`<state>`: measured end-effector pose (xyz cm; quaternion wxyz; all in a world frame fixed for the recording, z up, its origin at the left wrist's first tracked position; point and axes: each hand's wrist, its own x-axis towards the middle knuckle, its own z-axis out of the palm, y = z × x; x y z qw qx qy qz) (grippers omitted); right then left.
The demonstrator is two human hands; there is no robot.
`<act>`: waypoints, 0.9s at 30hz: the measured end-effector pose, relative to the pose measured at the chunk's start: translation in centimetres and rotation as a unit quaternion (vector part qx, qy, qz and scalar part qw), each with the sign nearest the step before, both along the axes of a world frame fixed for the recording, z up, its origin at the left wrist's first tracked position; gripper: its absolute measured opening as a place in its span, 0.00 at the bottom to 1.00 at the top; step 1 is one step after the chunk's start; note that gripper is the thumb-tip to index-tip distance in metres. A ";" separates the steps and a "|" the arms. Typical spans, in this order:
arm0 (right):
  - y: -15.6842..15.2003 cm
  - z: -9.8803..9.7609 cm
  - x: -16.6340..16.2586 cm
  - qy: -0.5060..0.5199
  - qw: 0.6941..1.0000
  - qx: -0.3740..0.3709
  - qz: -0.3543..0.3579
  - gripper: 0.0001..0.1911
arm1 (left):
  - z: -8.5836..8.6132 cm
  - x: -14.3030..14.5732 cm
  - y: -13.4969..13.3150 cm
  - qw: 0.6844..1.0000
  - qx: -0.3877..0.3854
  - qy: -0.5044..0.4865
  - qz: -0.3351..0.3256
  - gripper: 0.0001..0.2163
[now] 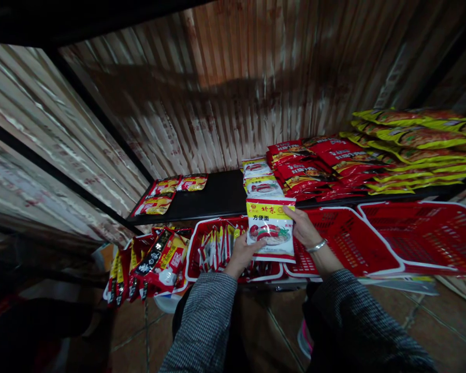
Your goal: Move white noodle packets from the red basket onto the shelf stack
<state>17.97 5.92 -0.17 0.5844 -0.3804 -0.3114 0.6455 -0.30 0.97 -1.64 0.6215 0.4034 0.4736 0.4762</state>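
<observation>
Both hands hold a white noodle packet with a yellow top band (270,228) over the front edge of a black shelf (217,194). My left hand (241,255) grips its lower left corner. My right hand (303,228), with a silver bracelet at the wrist, grips its right side. Two more packets of the same kind (261,178) lie on the shelf just behind it. Below the packet stands a red basket (217,248) holding several upright packets.
Stacks of red packets (314,166) and yellow packets (415,145) fill the shelf's right end. A few yellow-red packets (166,194) lie at its left. Empty red baskets (415,235) sit to the right; a full one of dark and red packets (151,264) stands left. Corrugated walls behind.
</observation>
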 end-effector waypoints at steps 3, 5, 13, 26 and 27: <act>-0.1 -0.1 0.2 -0.020 0.999 0.015 0.043 0.19 | 0.5 -0.3 0.1 0.999 -0.004 -0.021 0.039 0.23; -0.2 -0.2 0.1 -0.038 0.994 0.017 0.103 0.20 | 1.0 -0.3 0.3 0.996 -0.007 -0.055 0.071 0.25; -0.1 -1.1 -1.2 -0.083 0.984 0.036 0.154 0.19 | 1.3 -0.5 1.7 0.988 -0.014 -0.088 0.126 0.26; 1.1 -0.3 -0.2 -0.097 0.980 0.052 0.166 0.23 | 1.9 -1.5 4.8 0.991 0.011 -0.109 0.075 0.23; 1.1 -0.2 -0.2 -0.096 0.980 0.055 0.168 0.24 | 1.9 -1.6 4.9 0.991 0.014 -0.107 0.074 0.23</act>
